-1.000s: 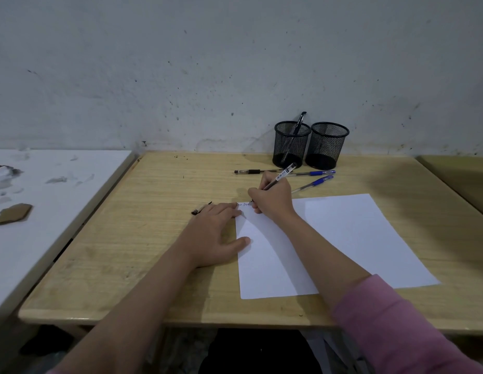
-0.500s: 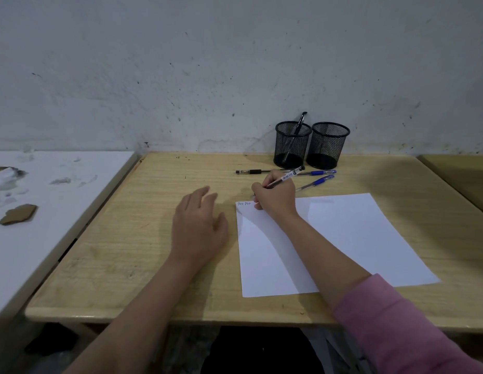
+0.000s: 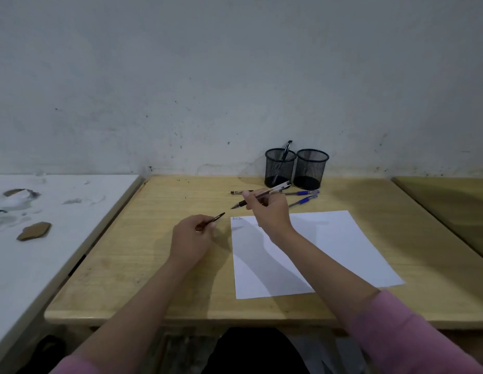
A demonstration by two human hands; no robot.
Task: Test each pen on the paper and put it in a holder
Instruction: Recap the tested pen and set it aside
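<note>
Right hand (image 3: 270,211): closed on an uncapped pen (image 3: 262,195), tip pointing left, held above the wooden table (image 3: 154,252) just beyond the paper (image 3: 329,252). Left hand (image 3: 193,238): pinched the pen cap (image 3: 214,220). Three pens (image 3: 302,193) lay before two mesh holders (image 3: 310,168); the left holder (image 3: 279,168) held one pen (image 3: 283,160).

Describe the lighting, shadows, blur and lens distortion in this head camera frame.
Head view: light is dim and soft with no glare; the right hand and its forearm throw a broad grey shadow across the paper; the left hand shades the table beside it; the pen cap looks slightly smeared; wide-angle bending curves the table's edges; the scribble at the paper's corner is too small to read.
</note>
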